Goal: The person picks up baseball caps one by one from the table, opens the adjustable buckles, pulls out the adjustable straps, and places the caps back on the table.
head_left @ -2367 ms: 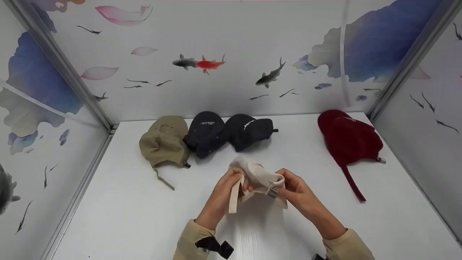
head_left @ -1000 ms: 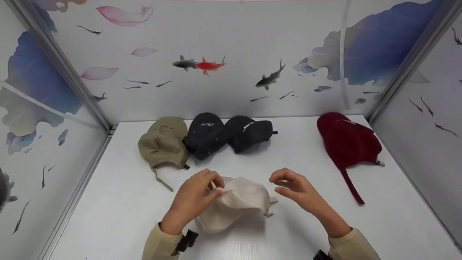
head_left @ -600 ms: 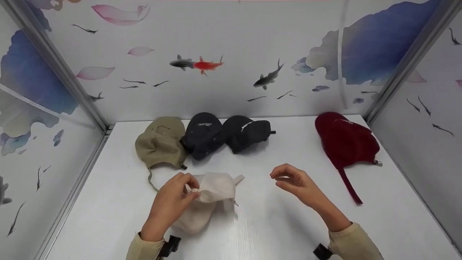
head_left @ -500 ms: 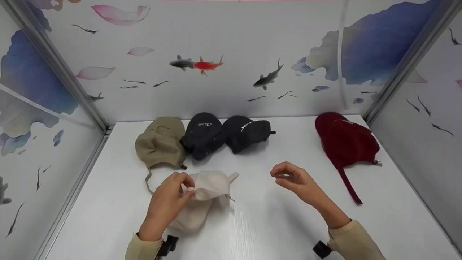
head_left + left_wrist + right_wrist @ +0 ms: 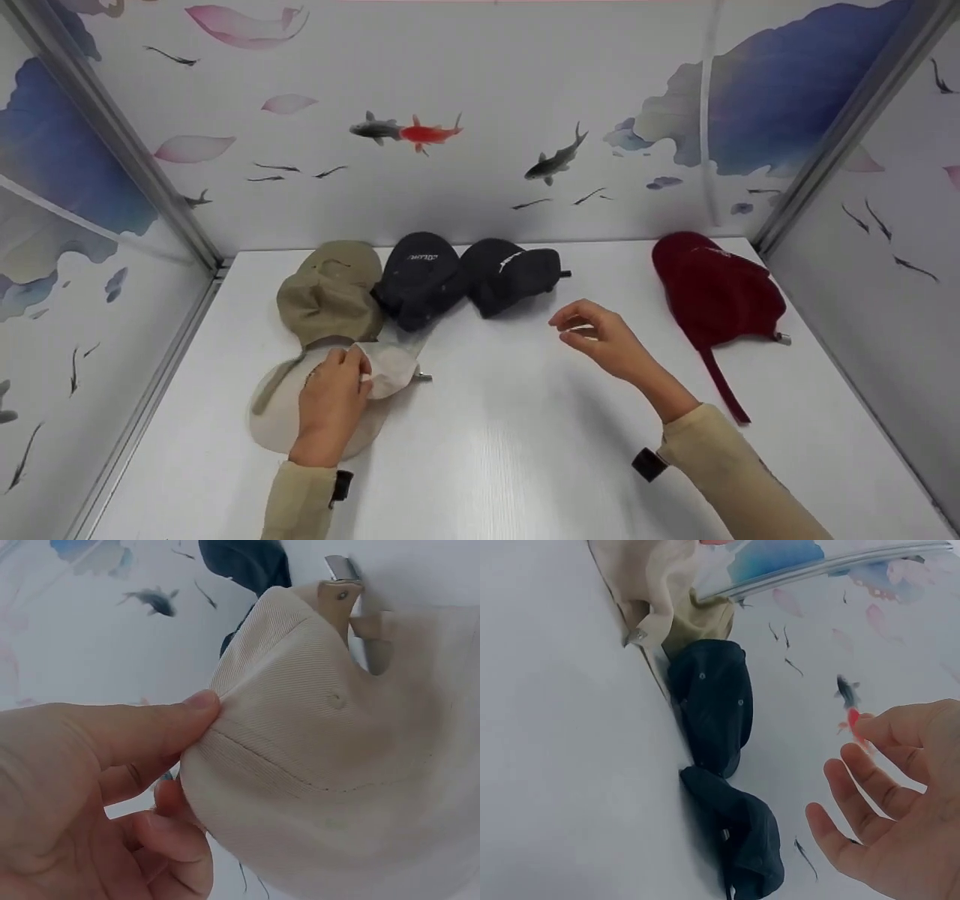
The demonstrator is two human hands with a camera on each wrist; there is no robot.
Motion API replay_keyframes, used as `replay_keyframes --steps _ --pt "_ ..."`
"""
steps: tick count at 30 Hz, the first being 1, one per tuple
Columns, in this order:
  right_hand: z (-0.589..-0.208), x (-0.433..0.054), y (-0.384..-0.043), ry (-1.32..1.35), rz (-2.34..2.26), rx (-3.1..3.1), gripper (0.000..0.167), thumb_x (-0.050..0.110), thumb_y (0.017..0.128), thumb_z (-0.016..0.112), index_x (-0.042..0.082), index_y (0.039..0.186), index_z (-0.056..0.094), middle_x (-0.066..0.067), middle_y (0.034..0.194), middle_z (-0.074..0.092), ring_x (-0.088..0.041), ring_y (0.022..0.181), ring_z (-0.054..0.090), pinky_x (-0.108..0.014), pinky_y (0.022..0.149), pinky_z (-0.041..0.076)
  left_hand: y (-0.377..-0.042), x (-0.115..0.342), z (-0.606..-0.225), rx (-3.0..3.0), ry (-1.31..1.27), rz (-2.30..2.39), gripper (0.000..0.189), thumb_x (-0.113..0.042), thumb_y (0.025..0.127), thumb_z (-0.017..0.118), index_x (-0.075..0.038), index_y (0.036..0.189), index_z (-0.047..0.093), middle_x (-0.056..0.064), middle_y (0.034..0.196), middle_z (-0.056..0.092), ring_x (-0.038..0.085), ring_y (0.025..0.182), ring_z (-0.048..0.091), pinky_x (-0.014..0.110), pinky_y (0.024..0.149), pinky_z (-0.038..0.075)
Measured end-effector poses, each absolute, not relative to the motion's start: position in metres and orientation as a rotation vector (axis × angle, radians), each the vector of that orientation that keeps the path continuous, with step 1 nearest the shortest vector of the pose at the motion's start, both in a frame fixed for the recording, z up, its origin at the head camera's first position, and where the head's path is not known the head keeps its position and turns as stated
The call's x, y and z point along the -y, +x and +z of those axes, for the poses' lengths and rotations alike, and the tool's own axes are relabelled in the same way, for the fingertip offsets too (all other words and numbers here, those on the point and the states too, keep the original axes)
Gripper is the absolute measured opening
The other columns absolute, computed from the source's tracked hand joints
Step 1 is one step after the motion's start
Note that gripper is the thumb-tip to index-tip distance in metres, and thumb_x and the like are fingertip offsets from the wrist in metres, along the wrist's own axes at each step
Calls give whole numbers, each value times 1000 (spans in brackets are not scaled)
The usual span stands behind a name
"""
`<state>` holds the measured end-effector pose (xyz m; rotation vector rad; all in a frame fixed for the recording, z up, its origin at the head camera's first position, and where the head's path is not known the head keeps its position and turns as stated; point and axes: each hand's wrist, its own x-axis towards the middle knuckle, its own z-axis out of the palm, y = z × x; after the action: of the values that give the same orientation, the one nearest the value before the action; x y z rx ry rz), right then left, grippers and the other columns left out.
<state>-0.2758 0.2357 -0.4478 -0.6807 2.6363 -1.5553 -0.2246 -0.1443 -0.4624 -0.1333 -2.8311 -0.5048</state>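
My left hand (image 5: 330, 405) pinches the crown of a cream baseball cap (image 5: 300, 705) between thumb and fingers. In the head view the cap's brim spreads out to the left under the hand, and the loose strap of the olive cap (image 5: 330, 292) lies across it. A metal buckle (image 5: 343, 568) shows at the cap's back strap. My right hand (image 5: 604, 341) hovers with relaxed, bent fingers and holds nothing, in front of the black cap (image 5: 514, 274). Between the olive and black caps sits a navy cap (image 5: 421, 277) with small white lettering.
A dark red cap (image 5: 716, 292) lies at the right rear, its strap hanging toward the front. The white table (image 5: 510, 450) is bounded at the back by a wall (image 5: 480, 60) with painted fish, and by side panels with metal frame posts.
The left hand has carried the cream cap leftward, to the front of the olive cap. After letting go of the cream cap, the right hand has shifted slightly away from me.
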Motion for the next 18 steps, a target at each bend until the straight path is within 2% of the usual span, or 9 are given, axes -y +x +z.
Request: replay_keyframes --steps 5,12,18 --pt "-450 -233 -302 -622 -1484 -2720 19 -2 95 60 -3 114 62 -22 116 64 -40 111 64 -51 97 53 -241 145 -466 2840 -117 -516 19 -6 86 75 -8 93 58 14 96 59 33 78 61 46 67 51" --pt "-461 -233 -336 -521 -1387 -2867 18 -6 91 61 -6 109 63 -25 112 63 -44 108 63 -54 97 52 -263 140 -473 2791 -98 -622 15 -6 90 72 -5 97 59 15 102 58 35 86 63 47 73 52" --pt "-473 -231 -354 -322 -1282 -2981 20 -3 92 64 -4 112 64 -25 115 59 -43 111 61 -52 98 50 -274 136 -482 2707 -52 -729 13 -4 90 70 -5 100 61 16 109 57 34 96 62 46 82 53"
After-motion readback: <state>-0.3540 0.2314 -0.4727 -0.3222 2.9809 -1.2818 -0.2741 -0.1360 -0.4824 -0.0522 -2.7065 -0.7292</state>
